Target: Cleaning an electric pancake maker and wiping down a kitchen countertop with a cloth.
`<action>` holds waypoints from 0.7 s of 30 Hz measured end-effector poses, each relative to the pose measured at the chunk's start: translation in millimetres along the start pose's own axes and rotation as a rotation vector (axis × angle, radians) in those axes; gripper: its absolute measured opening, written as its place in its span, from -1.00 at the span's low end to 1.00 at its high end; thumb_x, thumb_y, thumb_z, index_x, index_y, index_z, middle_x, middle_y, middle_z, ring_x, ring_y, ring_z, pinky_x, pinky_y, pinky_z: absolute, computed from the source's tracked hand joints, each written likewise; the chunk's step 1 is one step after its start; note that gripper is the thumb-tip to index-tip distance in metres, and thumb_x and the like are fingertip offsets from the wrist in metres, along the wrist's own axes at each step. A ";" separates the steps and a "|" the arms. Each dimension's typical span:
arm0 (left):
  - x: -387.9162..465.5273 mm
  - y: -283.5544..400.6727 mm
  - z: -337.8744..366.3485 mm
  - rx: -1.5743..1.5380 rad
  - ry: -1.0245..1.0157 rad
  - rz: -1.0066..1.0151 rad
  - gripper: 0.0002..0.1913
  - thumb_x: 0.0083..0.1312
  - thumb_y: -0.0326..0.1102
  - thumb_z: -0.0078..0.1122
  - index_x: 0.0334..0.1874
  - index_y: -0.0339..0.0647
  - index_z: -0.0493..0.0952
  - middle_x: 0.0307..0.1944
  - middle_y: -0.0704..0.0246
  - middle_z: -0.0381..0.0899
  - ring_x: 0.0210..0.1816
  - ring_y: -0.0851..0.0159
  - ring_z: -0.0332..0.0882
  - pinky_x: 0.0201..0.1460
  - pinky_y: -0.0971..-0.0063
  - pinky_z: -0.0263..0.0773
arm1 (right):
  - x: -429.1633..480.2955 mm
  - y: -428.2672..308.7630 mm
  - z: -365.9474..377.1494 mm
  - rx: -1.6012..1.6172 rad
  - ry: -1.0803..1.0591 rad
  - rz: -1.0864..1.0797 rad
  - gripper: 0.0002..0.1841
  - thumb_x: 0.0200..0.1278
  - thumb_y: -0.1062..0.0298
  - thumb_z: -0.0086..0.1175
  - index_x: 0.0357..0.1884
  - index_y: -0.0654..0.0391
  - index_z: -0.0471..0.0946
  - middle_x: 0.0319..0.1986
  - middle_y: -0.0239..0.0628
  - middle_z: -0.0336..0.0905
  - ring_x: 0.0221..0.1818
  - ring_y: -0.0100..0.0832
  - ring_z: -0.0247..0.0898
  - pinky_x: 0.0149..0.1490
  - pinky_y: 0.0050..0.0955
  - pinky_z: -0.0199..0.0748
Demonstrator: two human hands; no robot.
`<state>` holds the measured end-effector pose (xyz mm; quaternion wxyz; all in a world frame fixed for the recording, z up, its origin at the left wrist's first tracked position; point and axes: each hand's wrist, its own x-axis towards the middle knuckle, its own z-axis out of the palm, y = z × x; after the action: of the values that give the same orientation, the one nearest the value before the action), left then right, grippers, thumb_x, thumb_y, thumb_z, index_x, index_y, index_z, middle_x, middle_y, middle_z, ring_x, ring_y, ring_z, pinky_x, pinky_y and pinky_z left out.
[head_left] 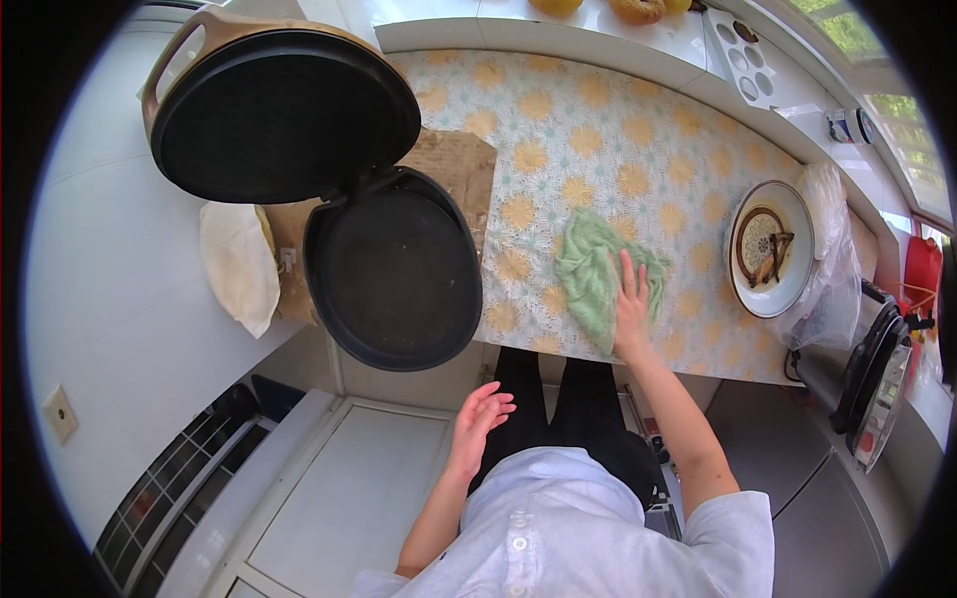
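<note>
My right hand [632, 303] holds a rumpled green cloth [591, 276] down against the flower-patterned tablecloth [534, 157]. Its fingers stretch forward over the cloth, and the thumb cannot be made out. Below the table's front edge, in front of my body, my left hand [478, 422] hangs in the air with loosely bent fingers and nothing in it. To the left stands a round electric baking pan with its dark lower plate [396, 273] exposed. The pan's lid [284, 116] is raised and tilted back, showing its black inner face.
A patterned bowl [777, 291] with brown scraps stands at the right, beside a clear plastic bag [837, 276] and a dark appliance [860, 351]. Cardboard [456, 161] lies under the pan, and a folded white cloth [239, 261] lies left of it. An egg tray [740, 56] rests on the ledge.
</note>
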<state>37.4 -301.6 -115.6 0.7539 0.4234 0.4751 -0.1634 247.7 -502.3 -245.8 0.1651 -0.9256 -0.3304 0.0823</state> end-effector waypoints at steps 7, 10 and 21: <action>-2.6 -2.2 -33.3 0.082 0.068 -0.025 -0.62 0.46 -0.28 -0.05 0.28 -0.21 0.31 0.06 0.25 0.53 0.04 0.34 0.52 0.12 0.48 0.38 | 161.7 -2.4 29.6 0.605 0.476 0.579 -0.47 0.34 0.25 -0.20 0.37 0.00 0.26 0.44 -0.10 -0.09 0.50 -0.05 -0.30 0.48 -0.15 -0.15; -6.9 1.1 -41.4 0.128 0.130 0.007 -0.62 0.46 -0.28 -0.04 0.27 -0.22 0.32 0.06 0.26 0.54 0.03 0.35 0.52 0.12 0.49 0.38 | 176.1 -69.6 41.1 0.284 0.324 0.218 -0.44 0.22 0.36 -0.13 0.32 0.14 0.28 0.41 -0.03 -0.03 0.51 -0.10 -0.31 0.52 -0.19 -0.26; 1.8 -9.5 -31.0 0.372 0.005 0.092 -0.63 0.43 -0.40 -0.02 0.26 -0.25 0.32 0.04 0.27 0.52 0.03 0.38 0.51 0.13 0.52 0.38 | 27.8 -102.8 27.2 0.015 -0.087 -0.146 -0.56 0.06 0.37 -0.06 -0.04 0.40 0.56 0.44 -0.04 -0.04 0.55 -0.26 -0.41 0.54 -0.20 -0.38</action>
<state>14.3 -282.4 -127.6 0.6680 0.5770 0.4190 -0.2127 201.8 -402.9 -235.4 0.1631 -0.8934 -0.4032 0.1128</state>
